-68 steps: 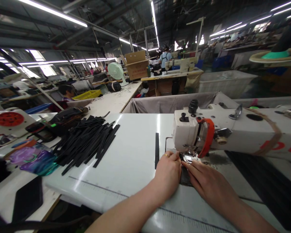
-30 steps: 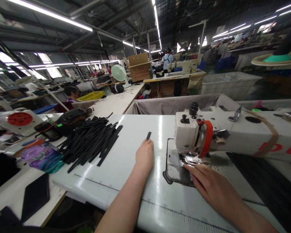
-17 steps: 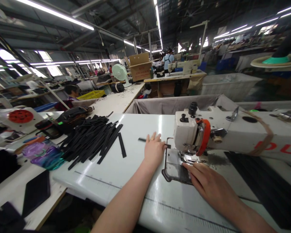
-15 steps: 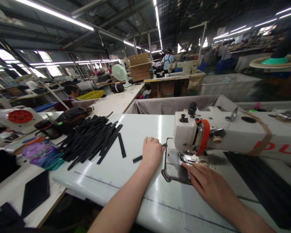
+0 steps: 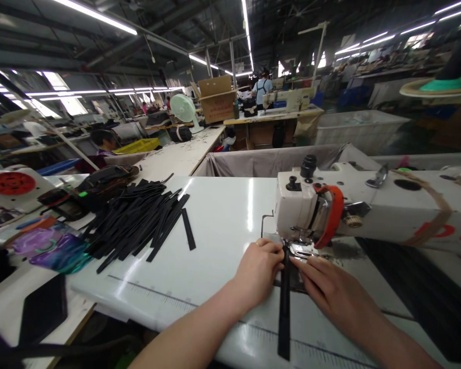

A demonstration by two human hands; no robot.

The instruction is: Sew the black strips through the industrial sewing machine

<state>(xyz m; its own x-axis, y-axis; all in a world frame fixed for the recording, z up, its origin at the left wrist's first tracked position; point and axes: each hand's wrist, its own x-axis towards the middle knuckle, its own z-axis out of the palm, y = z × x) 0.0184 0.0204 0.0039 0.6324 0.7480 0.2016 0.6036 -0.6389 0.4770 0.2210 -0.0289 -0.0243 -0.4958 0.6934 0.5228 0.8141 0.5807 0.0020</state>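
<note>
A narrow black fabric strip [image 5: 285, 312] lies lengthwise under the head of a white sewing machine [image 5: 297, 205], its far end at the presser foot [image 5: 301, 250]. My left hand [image 5: 259, 269] is closed on the strip's left edge near that end, fingers bent. Against the strip's right side rests my right hand [image 5: 330, 282], its fingers stretched out low over the metal plate, fingertips beside the foot. A loose pile of black strips [image 5: 138, 218] is spread to the left on the table, and one single strip [image 5: 188, 229] lies apart from it.
Long black fabric pieces [image 5: 415, 292] lie under the machine arm at right. A purple and teal pouch [image 5: 57, 251] and another machine [image 5: 13, 184] stand at left. Beyond are a green fan [image 5: 183, 107], a cardboard box [image 5: 217, 102] and a person in light blue [image 5: 262, 89].
My left hand has moved right and nearer, bringing a black strip from the tabletop to the presser foot. My right hand has stayed nearly in place. The view has shifted slightly.
</note>
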